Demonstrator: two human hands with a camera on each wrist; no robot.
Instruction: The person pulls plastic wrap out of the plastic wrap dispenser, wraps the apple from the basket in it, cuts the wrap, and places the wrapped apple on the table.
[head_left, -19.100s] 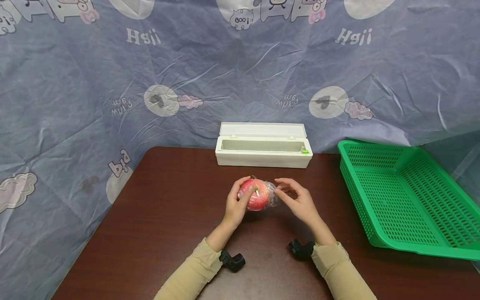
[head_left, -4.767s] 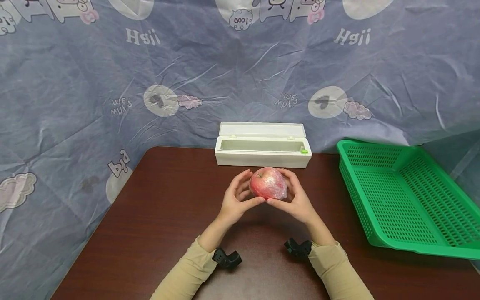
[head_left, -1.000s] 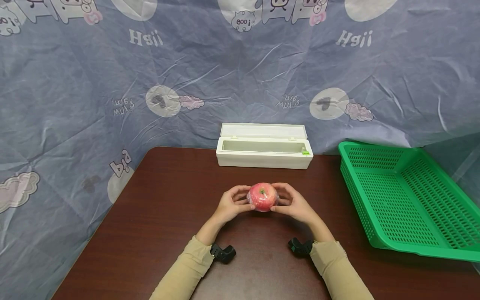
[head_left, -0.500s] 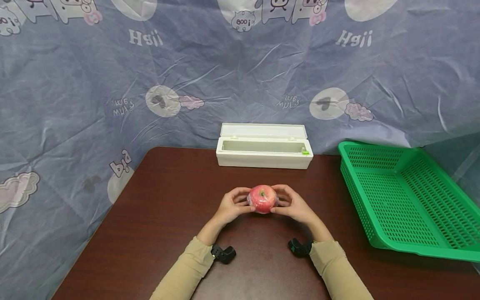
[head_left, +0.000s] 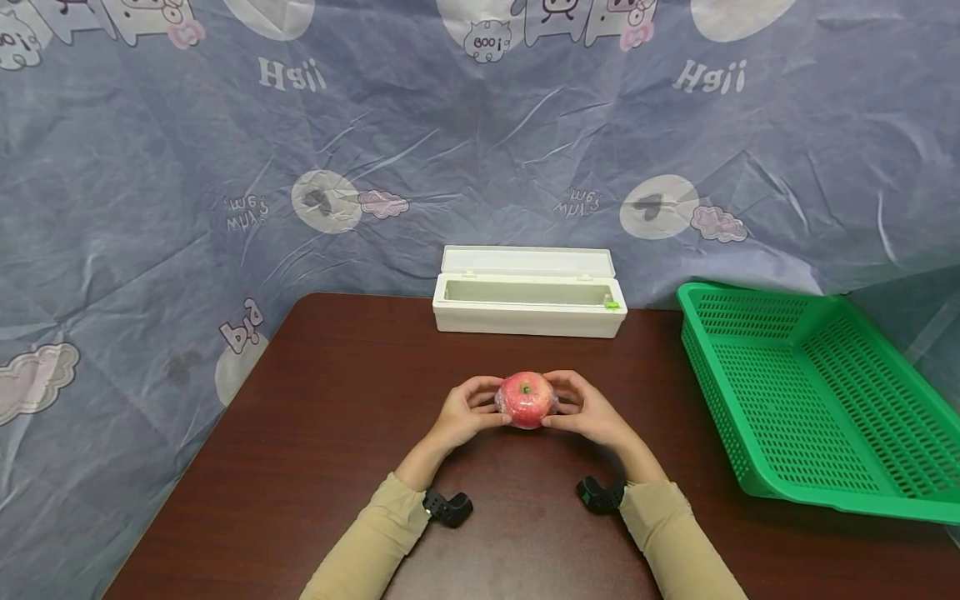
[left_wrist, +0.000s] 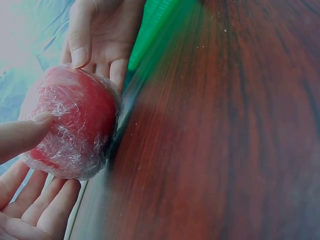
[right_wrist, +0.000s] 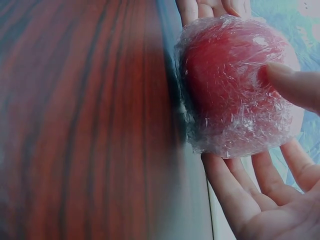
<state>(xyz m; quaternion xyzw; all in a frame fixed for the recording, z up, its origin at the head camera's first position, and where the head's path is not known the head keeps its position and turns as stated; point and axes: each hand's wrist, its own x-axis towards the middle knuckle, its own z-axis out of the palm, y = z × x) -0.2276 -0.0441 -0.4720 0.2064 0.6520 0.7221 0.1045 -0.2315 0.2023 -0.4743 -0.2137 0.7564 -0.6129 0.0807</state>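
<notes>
An apple (head_left: 527,402), red and wrapped in crinkled cling film, is held between both hands low over the middle of the dark brown table (head_left: 315,433). Its stem faces up in the head view. From the left, my left hand (head_left: 467,410) grips it, thumb on the near side and fingers round the far side. My right hand (head_left: 591,410) mirrors this grip on the other side. Both wrist views show the film bunched in layers on the apple's sides, with a thumb (right_wrist: 295,86) pressing on it and fingers (left_wrist: 40,202) spread along the opposite side.
At the table's back edge stands a long white box (head_left: 525,321), its lid raised and a small green tab (head_left: 612,304) at its right end. A green perforated basket (head_left: 720,417) sits on the right. A patterned blue-grey cloth (head_left: 465,150) hangs behind.
Earlier the right hand picked at loose film beside the apple; then both hands held it raised and tilted. It has since come down upright toward the table, settling slightly lower in the last second.
</notes>
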